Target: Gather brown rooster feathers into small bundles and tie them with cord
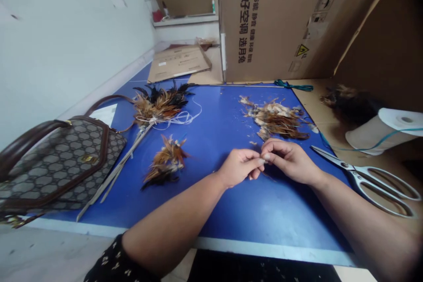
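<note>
Blue tabletop (pixel 211 123) spread beneath left hand (pixel 238 168) and right hand (pixel 292 161), both pinched closed, contents unclear; cardboard box (pixel 276 22) stood beyond.

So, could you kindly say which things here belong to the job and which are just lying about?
Likely in the job:
- loose feather pile
- small feather bunch
- feather bundle on sticks
- white string
- scissors
- white spool

Seemingly just lying about:
- handbag
- large cardboard box
- flattened cardboard

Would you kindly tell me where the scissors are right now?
In the head view, the scissors lie on the right, beside the person's right hand, with the white spool just beyond them.
</note>
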Demonstrator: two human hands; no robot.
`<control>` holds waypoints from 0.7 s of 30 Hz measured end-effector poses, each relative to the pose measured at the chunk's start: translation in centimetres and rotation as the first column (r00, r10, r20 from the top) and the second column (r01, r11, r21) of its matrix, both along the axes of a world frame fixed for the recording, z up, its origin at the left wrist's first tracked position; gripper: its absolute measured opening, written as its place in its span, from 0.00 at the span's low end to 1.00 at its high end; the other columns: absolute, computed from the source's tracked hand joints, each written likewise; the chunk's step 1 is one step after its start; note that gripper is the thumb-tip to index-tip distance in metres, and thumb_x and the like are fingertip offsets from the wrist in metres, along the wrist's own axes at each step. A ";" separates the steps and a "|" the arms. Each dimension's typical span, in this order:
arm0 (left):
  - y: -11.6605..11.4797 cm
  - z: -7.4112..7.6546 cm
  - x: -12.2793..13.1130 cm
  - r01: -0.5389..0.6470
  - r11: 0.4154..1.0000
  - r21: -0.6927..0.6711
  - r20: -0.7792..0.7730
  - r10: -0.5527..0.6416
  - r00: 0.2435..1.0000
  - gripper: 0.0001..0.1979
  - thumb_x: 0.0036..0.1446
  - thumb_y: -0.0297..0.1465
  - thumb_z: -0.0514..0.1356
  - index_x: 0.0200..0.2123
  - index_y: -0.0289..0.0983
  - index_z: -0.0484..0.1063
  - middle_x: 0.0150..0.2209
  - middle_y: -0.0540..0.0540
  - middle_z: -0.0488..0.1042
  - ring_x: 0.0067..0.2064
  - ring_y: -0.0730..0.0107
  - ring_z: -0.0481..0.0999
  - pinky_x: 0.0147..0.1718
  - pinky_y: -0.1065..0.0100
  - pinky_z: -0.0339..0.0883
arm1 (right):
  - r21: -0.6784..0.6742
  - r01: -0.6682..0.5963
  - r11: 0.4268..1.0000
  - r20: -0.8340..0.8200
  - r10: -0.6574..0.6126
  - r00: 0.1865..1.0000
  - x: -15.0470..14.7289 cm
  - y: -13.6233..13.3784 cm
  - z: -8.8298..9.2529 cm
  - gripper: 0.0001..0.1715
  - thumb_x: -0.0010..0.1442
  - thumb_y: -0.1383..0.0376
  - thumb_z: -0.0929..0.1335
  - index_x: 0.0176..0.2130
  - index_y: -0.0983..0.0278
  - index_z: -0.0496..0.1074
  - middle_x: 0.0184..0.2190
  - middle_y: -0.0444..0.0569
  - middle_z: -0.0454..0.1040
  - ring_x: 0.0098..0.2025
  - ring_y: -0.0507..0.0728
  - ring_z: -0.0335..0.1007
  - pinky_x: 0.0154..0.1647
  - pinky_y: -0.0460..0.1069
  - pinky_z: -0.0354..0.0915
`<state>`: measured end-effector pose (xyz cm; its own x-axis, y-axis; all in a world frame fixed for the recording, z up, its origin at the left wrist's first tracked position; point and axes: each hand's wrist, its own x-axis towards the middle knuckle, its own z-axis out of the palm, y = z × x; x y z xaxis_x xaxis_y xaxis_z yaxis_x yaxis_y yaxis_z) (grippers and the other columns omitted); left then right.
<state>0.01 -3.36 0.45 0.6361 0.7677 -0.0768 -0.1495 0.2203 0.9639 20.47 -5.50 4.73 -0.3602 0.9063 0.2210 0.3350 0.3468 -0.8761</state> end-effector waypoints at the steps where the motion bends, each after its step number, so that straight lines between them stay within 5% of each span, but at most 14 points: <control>1: 0.0 0.0 0.0 -0.010 1.000 0.016 -0.009 0.010 1.000 0.19 0.60 0.45 0.68 0.32 0.32 0.78 0.19 0.50 0.71 0.20 0.78 0.66 0.22 0.72 0.59 | 0.024 0.011 1.000 0.007 -0.011 1.000 0.2 -0.1 0.2 0.19 0.70 0.54 0.69 0.33 0.63 0.78 0.34 0.49 0.77 0.35 0.54 0.73 0.40 0.50 0.70; 6: 0.2 -0.1 0.3 -0.177 0.983 0.053 0.023 0.176 0.984 0.19 0.61 0.45 0.68 0.38 0.32 0.81 0.25 0.48 0.74 0.21 0.79 0.68 0.21 0.73 0.58 | 0.281 0.277 0.919 0.112 -0.318 0.941 3.7 0.9 1.1 0.15 0.69 0.55 0.69 0.48 0.60 0.82 0.36 0.51 0.81 0.36 0.58 0.77 0.45 0.54 0.72; 8: 0.4 -0.1 0.4 -0.258 0.966 0.029 0.048 0.256 0.966 0.20 0.60 0.46 0.69 0.38 0.33 0.81 0.27 0.47 0.75 0.21 0.80 0.68 0.20 0.73 0.58 | 0.397 0.309 0.864 0.225 -0.418 0.880 5.8 1.5 0.8 0.15 0.69 0.56 0.69 0.44 0.61 0.82 0.37 0.53 0.82 0.39 0.61 0.79 0.46 0.56 0.72; 15: 0.7 0.0 0.5 -0.445 0.895 0.002 0.028 0.445 0.895 0.22 0.57 0.49 0.70 0.39 0.34 0.82 0.32 0.45 0.79 0.19 0.82 0.65 0.16 0.74 0.52 | 0.393 0.102 0.914 0.651 -0.355 0.671 9.3 2.1 -1.8 0.16 0.67 0.60 0.67 0.47 0.61 0.83 0.43 0.54 0.80 0.41 0.61 0.79 0.45 0.54 0.73; 19: 0.5 0.1 0.5 -0.493 0.861 0.124 0.006 0.496 0.868 0.19 0.60 0.47 0.68 0.38 0.36 0.83 0.24 0.49 0.73 0.21 0.80 0.63 0.20 0.72 0.56 | 0.366 0.098 0.925 0.732 -0.351 0.583 9.4 2.2 -2.5 0.13 0.67 0.63 0.66 0.44 0.60 0.81 0.45 0.54 0.77 0.40 0.60 0.78 0.43 0.53 0.71; 21: 0.4 0.3 0.4 -0.527 0.813 0.246 0.023 0.539 0.842 0.17 0.62 0.45 0.67 0.38 0.37 0.84 0.29 0.46 0.75 0.26 0.75 0.69 0.25 0.70 0.64 | 0.359 0.108 0.927 0.730 -0.351 0.587 9.2 2.3 -2.5 0.11 0.67 0.65 0.66 0.40 0.61 0.79 0.44 0.54 0.76 0.39 0.59 0.77 0.42 0.52 0.70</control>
